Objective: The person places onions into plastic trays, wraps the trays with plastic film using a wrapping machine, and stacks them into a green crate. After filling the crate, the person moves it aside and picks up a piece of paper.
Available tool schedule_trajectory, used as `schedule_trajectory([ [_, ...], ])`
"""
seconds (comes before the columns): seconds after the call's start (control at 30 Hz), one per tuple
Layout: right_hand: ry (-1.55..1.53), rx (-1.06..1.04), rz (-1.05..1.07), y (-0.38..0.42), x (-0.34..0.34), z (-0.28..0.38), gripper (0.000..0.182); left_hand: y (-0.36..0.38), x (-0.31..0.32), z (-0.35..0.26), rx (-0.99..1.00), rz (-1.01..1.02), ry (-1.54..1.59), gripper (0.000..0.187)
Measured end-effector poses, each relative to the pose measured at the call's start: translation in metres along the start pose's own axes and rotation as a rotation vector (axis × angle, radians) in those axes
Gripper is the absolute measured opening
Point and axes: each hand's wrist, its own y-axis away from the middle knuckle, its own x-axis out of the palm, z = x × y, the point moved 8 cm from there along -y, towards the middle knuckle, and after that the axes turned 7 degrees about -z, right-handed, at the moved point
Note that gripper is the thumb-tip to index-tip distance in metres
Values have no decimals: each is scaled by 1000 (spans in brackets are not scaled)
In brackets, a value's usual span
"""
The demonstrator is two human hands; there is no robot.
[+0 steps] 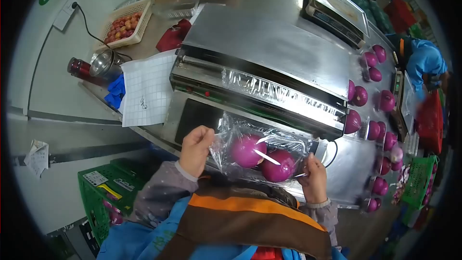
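Two red onions (249, 151) lie side by side in a clear tray under a sheet of plastic film (293, 140), in front of the wrapping machine (260, 91). My left hand (196, 150) pinches the film at the left end of the pack. At the right end, my right hand (314, 177) grips the pack's edge with thumb and fingers. White glare covers part of the onions. The machine's film roll lies just beyond the pack, and a dark plate (192, 121) shows beside my left hand.
More onions (380, 186) in trays line the table's right side. A weighing scale (337, 9) stands at the back. On the left are a gridded paper sheet (148, 91), a metal cup (107, 64) and a basket of small reddish fruit (144, 14). A co-worker in blue (426, 60) is at right.
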Motion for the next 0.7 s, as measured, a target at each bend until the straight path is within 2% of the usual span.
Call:
schedule_trajectory([
  [0.03,-2,2,8,4,-1,0,25,2,-8,4,-21,-77,110,20],
  [0.1,-99,36,-57,10,-11,-4,25,15,-12,-5,1,-122,85,22],
  [0.17,-39,26,-105,15,-21,-4,24,26,-20,-17,17,-174,64,23],
  [0.23,5,-54,3,12,-33,-2,14,35,-33,-46,281,-257,-274,24],
  [0.3,-17,-28,-24,-6,-38,-15,15,24,-43,-36,324,-256,-315,22],
  [0.37,917,-992,-312,-16,-31,19,10,22,-18,-50,1043,-412,-1324,14],
  [0.4,920,-994,-310,-21,-18,19,10,9,-8,-35,928,-383,-1575,5],
  [0.47,1167,-1343,-521,0,30,32,15,2,22,-28,1054,-310,-1522,8],
  [0.5,1072,-1280,-254,-1,40,31,9,-1,35,-27,1004,-241,-1516,6],
  [0.57,848,-1252,-82,-11,57,14,17,-7,49,-25,1075,-199,-1354,12],
  [0.63,716,-1144,215,-14,70,11,21,-32,32,6,642,-31,-743,15],
  [0.67,205,-426,572,-18,76,-15,22,-21,49,25,674,308,-488,16],
  [0.7,-54,-6,813,14,91,-22,24,-1,64,39,660,642,-228,17],
])
